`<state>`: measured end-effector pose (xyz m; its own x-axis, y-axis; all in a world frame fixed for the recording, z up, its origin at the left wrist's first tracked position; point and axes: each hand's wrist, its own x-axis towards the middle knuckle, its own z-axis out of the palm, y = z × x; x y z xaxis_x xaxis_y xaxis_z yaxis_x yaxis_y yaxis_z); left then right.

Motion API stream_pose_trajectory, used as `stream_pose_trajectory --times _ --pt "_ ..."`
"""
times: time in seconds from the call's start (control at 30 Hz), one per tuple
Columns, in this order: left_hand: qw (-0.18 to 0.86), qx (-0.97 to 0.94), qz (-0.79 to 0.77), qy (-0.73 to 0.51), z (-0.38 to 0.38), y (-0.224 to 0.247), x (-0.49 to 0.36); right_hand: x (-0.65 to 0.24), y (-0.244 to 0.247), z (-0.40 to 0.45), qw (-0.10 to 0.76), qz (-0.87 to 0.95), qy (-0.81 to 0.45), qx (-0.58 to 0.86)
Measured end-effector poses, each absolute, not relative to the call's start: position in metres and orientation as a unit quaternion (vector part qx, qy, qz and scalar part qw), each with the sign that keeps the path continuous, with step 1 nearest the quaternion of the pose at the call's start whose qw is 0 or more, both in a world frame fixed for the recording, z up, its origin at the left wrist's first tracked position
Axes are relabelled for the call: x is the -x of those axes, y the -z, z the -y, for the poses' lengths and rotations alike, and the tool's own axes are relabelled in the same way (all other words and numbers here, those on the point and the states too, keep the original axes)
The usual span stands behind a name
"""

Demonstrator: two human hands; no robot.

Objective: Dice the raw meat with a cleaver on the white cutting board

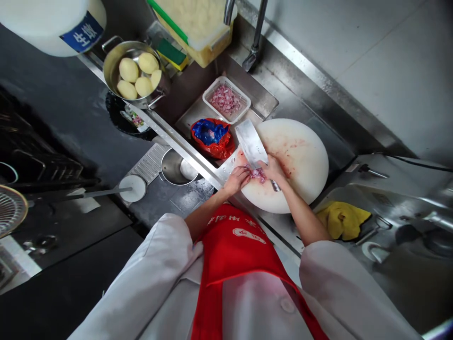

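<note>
My right hand [273,169] grips a cleaver [252,141], its wide blade pointing up and to the left over the near left part of a round white cutting board [307,160]. Curled fingers of my left hand [238,181] press at the board's left edge, against the red onion [258,175], which lies in chopped pieces under and beside the blade. Part of the onion is hidden by the fingers and the cleaver. Reddish smears and bits mark the board. Beyond it, a white basket [247,109] holds more chopped red onion.
The basket and a red bag with blue lining [212,137] stand in the sink [260,92]. Peeled potatoes fill a pot [109,71] at upper left. A faucet [250,60] hangs above. An open metal pot [171,167] is below left; a yellow cloth [341,219] lies right.
</note>
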<state>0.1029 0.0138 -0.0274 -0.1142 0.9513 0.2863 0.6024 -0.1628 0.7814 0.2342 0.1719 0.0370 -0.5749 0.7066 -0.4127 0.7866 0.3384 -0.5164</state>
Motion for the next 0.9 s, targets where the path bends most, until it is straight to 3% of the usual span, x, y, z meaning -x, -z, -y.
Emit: stream_pose_trajectory --times 0.33,0.67,0.9 --pt "0.155 -0.583 -0.649 -0.463 -0.002 0.026 -0.106 -0.242 -0.092 -0.131 0.053 -0.826 0.243 -0.505" --pt "0.147 -0.607 -0.666 -0.406 -0.018 0.042 -0.109 -0.274 -0.087 -0.050 0.209 -0.779 0.240 -0.541" --pt "0.189 -0.654 -0.624 -0.383 -0.013 0.022 -0.095 -0.227 -0.061 -0.112 0.067 -0.783 0.305 -0.538"
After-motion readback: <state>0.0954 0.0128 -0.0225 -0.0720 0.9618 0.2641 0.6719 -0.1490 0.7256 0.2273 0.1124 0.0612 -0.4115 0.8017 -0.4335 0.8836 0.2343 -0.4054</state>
